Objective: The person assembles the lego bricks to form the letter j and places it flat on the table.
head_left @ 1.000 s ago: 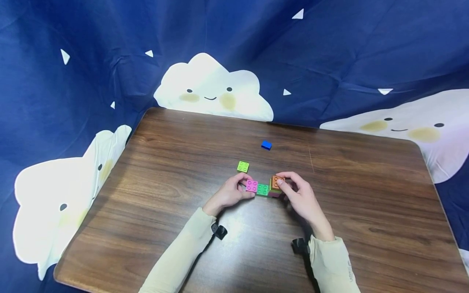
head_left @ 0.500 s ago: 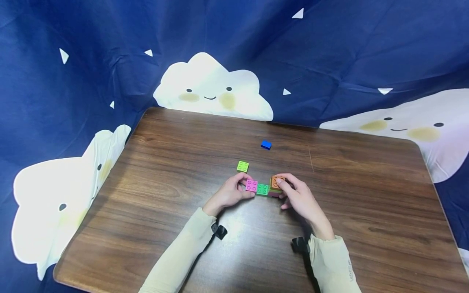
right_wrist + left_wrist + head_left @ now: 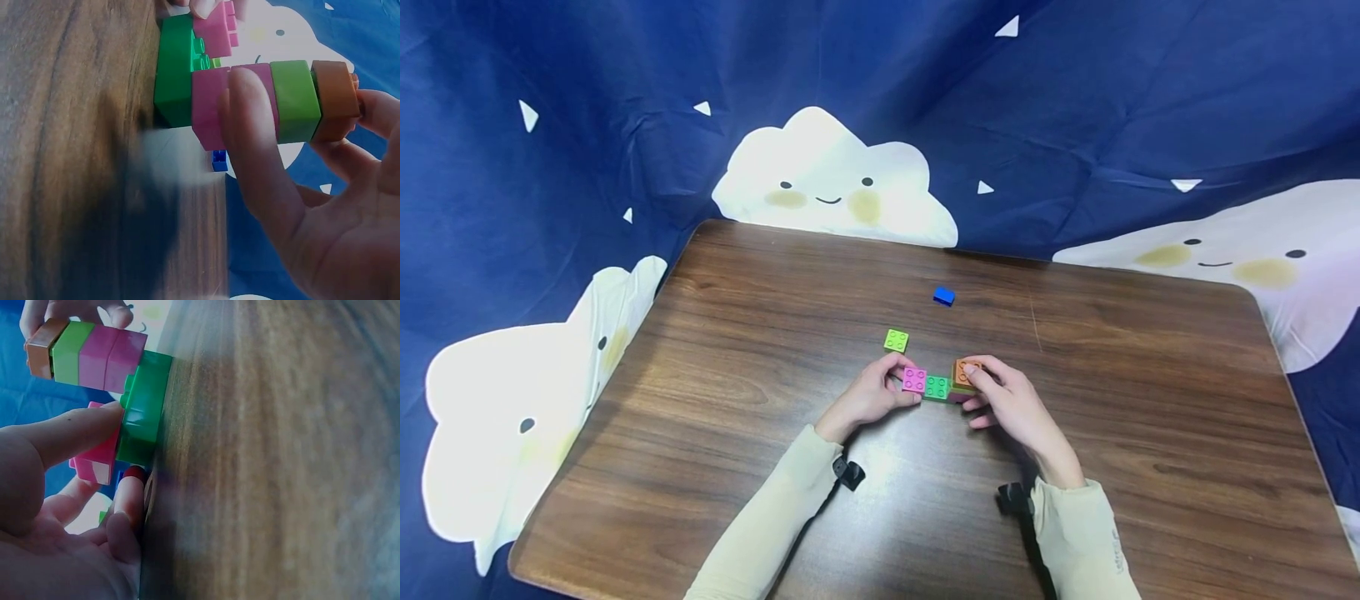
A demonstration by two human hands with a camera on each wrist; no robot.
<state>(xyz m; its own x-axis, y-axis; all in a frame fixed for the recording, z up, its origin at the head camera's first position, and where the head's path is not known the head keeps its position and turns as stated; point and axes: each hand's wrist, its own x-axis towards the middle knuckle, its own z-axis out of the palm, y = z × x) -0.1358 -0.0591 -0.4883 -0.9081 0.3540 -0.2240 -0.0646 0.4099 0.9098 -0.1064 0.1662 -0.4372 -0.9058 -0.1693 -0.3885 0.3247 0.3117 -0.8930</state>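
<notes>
Brick assembly (image 3: 936,387) — pink brick (image 3: 913,380) pinched in left hand (image 3: 868,393), orange-topped stack (image 3: 295,101) gripped in right hand (image 3: 1021,408) — green brick (image 3: 145,411) between

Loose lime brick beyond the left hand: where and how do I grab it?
Probably pinch the lime brick by its left and right sides, from above: it sits studs up, both those sides free, with the left hand close to its near side.

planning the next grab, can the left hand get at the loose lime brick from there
Probably yes: the loose lime brick lies just beyond the left hand with nothing visible between, though that hand grips the pink brick.
</notes>
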